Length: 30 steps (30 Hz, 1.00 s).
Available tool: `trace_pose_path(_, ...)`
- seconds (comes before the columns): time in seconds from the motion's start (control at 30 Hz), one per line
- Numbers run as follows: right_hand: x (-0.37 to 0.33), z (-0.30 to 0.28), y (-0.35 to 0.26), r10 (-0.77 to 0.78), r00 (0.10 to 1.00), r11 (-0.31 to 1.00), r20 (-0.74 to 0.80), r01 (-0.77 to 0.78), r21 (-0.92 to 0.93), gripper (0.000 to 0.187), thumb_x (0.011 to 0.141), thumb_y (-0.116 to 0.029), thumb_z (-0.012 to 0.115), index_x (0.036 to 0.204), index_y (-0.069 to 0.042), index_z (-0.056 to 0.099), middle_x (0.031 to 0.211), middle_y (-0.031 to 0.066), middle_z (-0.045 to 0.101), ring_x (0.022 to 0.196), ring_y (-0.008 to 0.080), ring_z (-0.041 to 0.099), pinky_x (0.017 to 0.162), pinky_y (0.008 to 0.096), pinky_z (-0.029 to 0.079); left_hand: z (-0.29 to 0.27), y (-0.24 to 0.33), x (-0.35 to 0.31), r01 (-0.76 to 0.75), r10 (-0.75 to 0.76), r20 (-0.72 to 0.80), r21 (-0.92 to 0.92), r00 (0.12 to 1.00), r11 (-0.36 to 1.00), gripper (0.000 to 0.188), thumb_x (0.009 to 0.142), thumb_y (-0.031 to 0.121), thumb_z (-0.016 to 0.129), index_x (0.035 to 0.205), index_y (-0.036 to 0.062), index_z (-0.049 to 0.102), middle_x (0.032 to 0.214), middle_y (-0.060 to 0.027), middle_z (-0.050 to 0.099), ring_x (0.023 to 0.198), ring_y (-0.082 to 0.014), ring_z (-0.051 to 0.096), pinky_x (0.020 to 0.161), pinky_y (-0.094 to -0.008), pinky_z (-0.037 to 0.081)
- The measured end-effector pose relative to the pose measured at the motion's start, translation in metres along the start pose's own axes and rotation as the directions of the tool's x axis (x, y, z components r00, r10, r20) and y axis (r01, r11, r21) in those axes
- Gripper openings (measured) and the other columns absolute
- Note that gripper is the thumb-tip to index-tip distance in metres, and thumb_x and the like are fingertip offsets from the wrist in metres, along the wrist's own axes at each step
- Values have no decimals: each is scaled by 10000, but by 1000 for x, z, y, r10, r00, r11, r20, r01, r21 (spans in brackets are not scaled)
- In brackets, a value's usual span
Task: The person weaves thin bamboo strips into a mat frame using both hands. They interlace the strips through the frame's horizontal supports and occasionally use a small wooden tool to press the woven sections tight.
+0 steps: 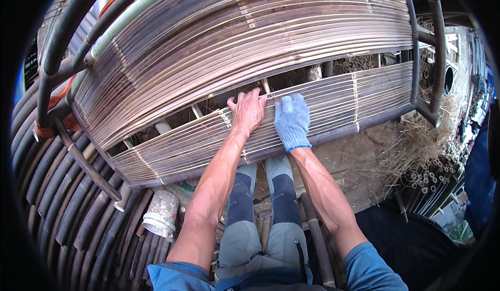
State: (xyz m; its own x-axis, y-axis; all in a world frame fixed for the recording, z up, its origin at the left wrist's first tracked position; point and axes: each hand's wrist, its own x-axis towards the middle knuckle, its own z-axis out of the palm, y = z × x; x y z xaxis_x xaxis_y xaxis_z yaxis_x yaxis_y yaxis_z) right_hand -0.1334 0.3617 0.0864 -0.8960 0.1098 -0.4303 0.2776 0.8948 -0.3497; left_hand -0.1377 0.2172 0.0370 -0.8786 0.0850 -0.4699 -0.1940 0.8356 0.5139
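Left hand [247, 113]: bare, fingers bent at the far edge of the lower slats [385, 93]; cannot tell whether gripping.
Right hand [292, 118]: blue-gloved, fingers curled, just beside; its hold is hidden.
Lower slats: beneath both hands.
Upper slats [260, 43]: beyond a gap.
White bucket [161, 212]: lower left, beside dark poles [86, 228].

forearms [221, 174] reach forward, left grip [247, 110] bare, fingers [254, 94] bent, right grip [292, 119] (gloved in blue) close beside it.
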Motion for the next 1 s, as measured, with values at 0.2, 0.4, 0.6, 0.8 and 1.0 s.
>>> trace_pose_path(0.2,0,-25,50,-582,803,807,130,590,-32,151,923,-129,561,974,-61,685,1050,139,720,1013,312,691,890,423,554,-8,5,6,0,2,131,-17,991,1000,327,1005,309,517,1288,160,584,1184,-83,659,1182,-334,533,986,-612,283)
trace_pose_path(0.4,32,-122,11,-112,969,-173,221,-238,956,339,1003,-196,491,1001,83,683,997,181,690,821,204,631,990,396,471,-7,-4,3,10,-8,147,-18,989,1000,301,1012,335,512,1236,182,642,1215,-46,656,1206,-338,522,991,-576,271)
trace_pose_path(0.6,17,-84,62,-257,873,861,415,402,-311,269,1002,-228,481,950,-89,705,799,120,709,601,274,702,541,386,574,-10,0,2,-26,29,129,-25,991,999,278,997,340,519,1175,171,652,1186,-48,667,1196,-323,528,991,-573,269)
trace_pose_path(0.8,-64,-57,-6,-532,790,846,305,508,160,272,858,-96,571,1099,3,650,965,159,688,886,314,687,751,467,542,-12,6,0,16,-12,131,-37,991,999,277,984,350,536,1147,167,666,1165,-44,678,1196,-327,529,1000,-576,263)
trace_pose_path(1.0,-49,-76,2,-526,667,817,527,569,95,121,838,-101,587,944,-54,623,905,109,644,825,293,647,696,399,515,-7,-2,3,7,-3,104,-36,995,999,296,993,373,532,1176,186,671,1186,-37,669,1241,-355,496,1008,-581,254)
